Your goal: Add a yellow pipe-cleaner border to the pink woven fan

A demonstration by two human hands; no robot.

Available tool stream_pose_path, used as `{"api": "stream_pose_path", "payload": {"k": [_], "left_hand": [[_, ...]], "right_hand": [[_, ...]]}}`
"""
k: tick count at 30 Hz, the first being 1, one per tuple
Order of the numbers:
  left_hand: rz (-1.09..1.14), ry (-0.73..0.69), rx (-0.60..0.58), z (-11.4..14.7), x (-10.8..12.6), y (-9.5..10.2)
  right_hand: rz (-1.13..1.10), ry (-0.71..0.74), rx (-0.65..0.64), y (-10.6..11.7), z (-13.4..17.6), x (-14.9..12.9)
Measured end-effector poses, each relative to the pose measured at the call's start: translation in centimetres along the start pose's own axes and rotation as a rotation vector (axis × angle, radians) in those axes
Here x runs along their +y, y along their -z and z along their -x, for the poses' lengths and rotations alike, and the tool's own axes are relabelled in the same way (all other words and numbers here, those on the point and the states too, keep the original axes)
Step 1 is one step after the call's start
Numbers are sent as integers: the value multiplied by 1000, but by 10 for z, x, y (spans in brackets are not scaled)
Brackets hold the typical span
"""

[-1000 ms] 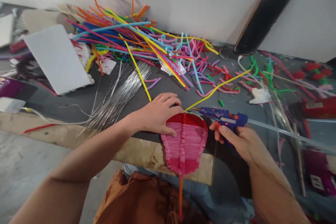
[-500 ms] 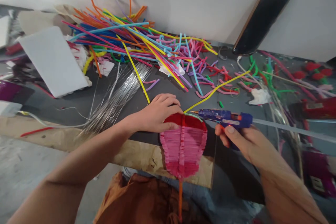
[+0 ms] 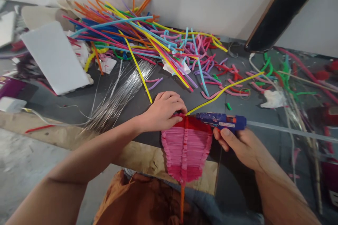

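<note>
My left hand (image 3: 166,111) grips the top left edge of a pink and red petal-shaped piece (image 3: 174,144) made of pipe cleaners, thumb on its face. An orange stem (image 3: 182,200) runs down from the piece toward my lap. My right hand (image 3: 239,146) is wrapped round a blue glue gun (image 3: 223,121) with a long clear glue stick (image 3: 277,129) coming out of its back. The gun's nozzle lies at the upper edge of the piece, close to the middle rib. A yellow pipe cleaner (image 3: 224,92) slants up to the right from that same spot.
Behind my hands lies a heap of coloured pipe cleaners (image 3: 126,38), with short cut bits to its right. Thin metal wires (image 3: 118,95) and a white box-like object (image 3: 54,58) are at left. A phone (image 3: 283,12) leans on the wall.
The glue gun has moved left along the petal piece's top edge, its tip now closer to the middle rib. My left hand keeps its grip. The view has shifted slightly.
</note>
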State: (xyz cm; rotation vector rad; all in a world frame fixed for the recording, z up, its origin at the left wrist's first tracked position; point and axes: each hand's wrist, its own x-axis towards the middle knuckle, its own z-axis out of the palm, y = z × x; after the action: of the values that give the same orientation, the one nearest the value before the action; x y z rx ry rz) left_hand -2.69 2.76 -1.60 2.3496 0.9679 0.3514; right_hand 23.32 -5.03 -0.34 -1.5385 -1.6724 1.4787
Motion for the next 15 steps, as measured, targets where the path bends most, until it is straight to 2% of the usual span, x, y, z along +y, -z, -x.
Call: {"api": "stream_pose_path", "payload": {"k": [8,15], "left_hand": [[-28,-1,-3,-1,0,-1],[-34,4,-18,-1,0,-1]], "right_hand": [[62,-30,29,-3,-3,-4],[270,-36,38,-3,-2,-11]]}}
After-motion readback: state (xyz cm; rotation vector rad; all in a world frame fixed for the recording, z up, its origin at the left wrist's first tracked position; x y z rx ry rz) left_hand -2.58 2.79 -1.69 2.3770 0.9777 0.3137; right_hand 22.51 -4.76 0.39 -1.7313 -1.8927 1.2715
